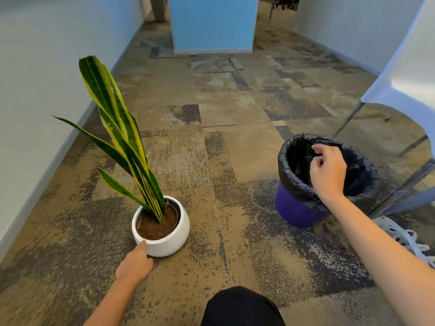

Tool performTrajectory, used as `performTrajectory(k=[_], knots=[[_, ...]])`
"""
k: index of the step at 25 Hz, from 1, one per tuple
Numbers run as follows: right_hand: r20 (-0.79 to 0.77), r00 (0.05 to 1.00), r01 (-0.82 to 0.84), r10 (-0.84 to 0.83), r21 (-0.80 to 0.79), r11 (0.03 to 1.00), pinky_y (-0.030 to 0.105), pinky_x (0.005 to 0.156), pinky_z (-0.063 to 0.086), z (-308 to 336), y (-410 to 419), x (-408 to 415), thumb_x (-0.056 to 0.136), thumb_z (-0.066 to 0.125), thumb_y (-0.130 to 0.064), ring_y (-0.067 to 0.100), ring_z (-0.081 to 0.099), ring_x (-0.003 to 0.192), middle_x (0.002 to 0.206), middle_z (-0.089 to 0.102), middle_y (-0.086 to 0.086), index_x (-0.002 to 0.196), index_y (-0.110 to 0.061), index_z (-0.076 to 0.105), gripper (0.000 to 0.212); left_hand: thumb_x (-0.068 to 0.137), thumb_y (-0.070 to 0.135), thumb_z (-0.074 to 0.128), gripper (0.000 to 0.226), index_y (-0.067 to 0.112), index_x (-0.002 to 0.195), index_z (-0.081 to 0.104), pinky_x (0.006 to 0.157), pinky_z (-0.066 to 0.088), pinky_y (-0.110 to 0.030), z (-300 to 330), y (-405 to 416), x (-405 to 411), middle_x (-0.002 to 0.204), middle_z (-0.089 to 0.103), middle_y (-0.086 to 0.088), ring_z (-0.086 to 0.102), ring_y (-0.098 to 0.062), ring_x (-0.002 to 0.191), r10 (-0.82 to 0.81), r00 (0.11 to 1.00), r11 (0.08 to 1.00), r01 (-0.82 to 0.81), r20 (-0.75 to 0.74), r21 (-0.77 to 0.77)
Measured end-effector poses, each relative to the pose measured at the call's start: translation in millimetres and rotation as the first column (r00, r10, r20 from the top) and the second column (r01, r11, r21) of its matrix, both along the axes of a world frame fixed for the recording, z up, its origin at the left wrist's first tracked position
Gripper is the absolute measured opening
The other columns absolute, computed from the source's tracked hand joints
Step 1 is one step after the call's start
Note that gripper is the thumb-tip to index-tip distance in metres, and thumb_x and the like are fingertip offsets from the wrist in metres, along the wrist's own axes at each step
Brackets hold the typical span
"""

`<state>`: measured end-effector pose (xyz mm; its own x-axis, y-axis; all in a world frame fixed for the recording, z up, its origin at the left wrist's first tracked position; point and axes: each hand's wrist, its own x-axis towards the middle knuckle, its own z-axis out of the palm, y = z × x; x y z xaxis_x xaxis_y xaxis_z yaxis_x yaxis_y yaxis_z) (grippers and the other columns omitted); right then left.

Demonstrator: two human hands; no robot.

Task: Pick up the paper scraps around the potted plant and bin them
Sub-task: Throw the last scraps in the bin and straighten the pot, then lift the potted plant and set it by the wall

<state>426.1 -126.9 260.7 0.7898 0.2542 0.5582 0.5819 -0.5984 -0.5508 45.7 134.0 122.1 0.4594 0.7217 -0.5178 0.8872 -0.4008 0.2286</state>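
Carpet underfoot. Left hand (pixel 135 264) low, one finger straight on the near rim of white pot (pixel 169 241) holding snake plant (pixel 122 137). Farther right, right hand (pixel 328 170) over black-lined purple bin (pixel 296 210), fingers loosely curled; cannot tell if they pinch a scrap.

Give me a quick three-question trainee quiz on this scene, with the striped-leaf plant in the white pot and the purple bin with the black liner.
1. True or false: the right hand hovers over the purple round bin lined with a black bag.
2. What does the left hand touch? A) the rim of the white round pot; B) a glass bottle; C) a wooden broom.
3. How many paper scraps show on the patterned brown carpet?
Key: 1 true; 2 A; 3 none visible.
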Motion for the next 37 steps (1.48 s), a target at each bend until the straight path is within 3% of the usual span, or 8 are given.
performTrajectory(k=[3,5,7,12,18,24,30,37], knots=[[0.022,0.99,-0.136,0.137,-0.016,0.991,0.03,0.076,0.048,-8.3,4.6,-29.3,0.087,0.049,0.004,0.016,0.056,0.081,0.111,0.059,0.013,0.113,-0.006,0.061,0.031,0.095,0.019,0.042,0.042,0.015,0.136,0.048,0.08,0.052,-0.035,9.8,-9.7,-2.2,0.123,0.062,-0.011,0.061,-0.025,0.107,0.086,0.985,0.984,-0.108,0.151,0.144],[-0.001,0.974,-0.224,0.224,-0.054,0.973,0.029,0.077,0.048,-19.8,5.9,-51.7,0.088,0.051,0.003,0.015,0.057,0.085,0.11,0.059,0.011,0.113,-0.007,0.061,0.029,0.096,0.02,0.044,0.024,0.015,0.1,0.067,0.067,0.052,-0.037,15.0,-19.6,-3.2,0.091,0.068,-0.008,0.063,-0.024,0.081,0.149,0.949,0.961,-0.205,0.279,0.186],[-0.063,0.952,-0.304,0.299,-0.09,0.949,0.033,0.078,0.051,-33.3,9.2,-72.6,0.089,0.051,0.003,0.013,0.056,0.084,0.111,0.057,0.008,0.115,-0.009,0.06,0.03,0.095,0.022,0.048,0.024,0.014,0.078,0.063,0.056,0.047,-0.034,16.1,-30.9,-4.5,0.073,0.062,-0.005,0.058,-0.022,0.067,0.19,0.925,0.948,-0.26,0.328,0.182],[-0.23,0.887,-0.439,0.401,-0.147,0.886,0.037,0.082,0.053,-65.1,31.5,-119.3,0.088,0.054,0.0,0.01,0.054,0.087,0.112,0.053,0.001,0.119,-0.013,0.059,0.034,0.087,0.029,0.059,0.024,0.017,0.068,0.05,0.051,0.036,-0.029,8.7,-55.9,-15.6,0.07,0.057,0.002,0.054,-0.015,0.065,0.281,0.841,0.921,-0.371,0.463,0.116],[-0.449,0.77,-0.573,0.453,-0.174,0.801,0.026,0.08,0.044,-95.5,73.8,-159.0,0.088,0.056,-0.005,0.006,0.047,0.079,0.125,0.045,0.002,0.131,-0.016,0.048,0.046,0.088,0.034,0.06,0.019,0.02,0.081,0.048,0.056,0.042,-0.029,0.8,-51.4,-29.1,0.073,0.055,0.004,0.054,-0.011,0.067,0.397,0.725,0.868,-0.496,0.562,0.027],[-0.607,0.657,-0.688,0.447,-0.24,0.685,0.033,0.103,0.039,-58.6,112.4,-172.1,0.09,0.059,-0.015,0.019,0.043,0.124,0.138,0.035,0.005,0.14,-0.017,0.036,0.055,0.092,0.022,0.053,0.003,0.021,0.094,0.05,0.066,0.051,-0.04,57.2,-41.1,-22.1,0.078,0.059,0.001,0.059,-0.016,0.074,0.44,0.682,0.852,-0.522,0.584,-0.033],[-0.716,0.578,-0.721,0.392,-0.223,0.656,0.034,0.107,0.035,30.3,116.2,-191.9,0.09,0.061,-0.016,0.022,0.039,0.13,0.141,0.032,0.005,0.141,-0.019,0.033,0.059,0.093,0.02,0.051,0.01,0.021,0.103,0.051,0.063,0.05,-0.036,155.3,-51.9,-43.4,0.072,0.06,0.005,0.059,-0.013,0.069,0.459,0.705,0.848,-0.528,0.541,-0.032],[-0.793,0.512,-0.688,0.329,-0.15,0.71,0.033,0.089,0.049,202.5,95.9,-208.9,0.089,0.061,-0.012,0.017,0.055,0.104,0.125,0.048,0.005,0.135,-0.015,0.044,0.049,0.094,0.015,0.049,0.014,0.018,0.107,0.053,0.064,0.05,-0.032,313.4,-84.6,-65.4,0.08,0.059,0.004,0.057,-0.014,0.068,0.467,0.786,0.878,-0.465,0.406,-0.112]])
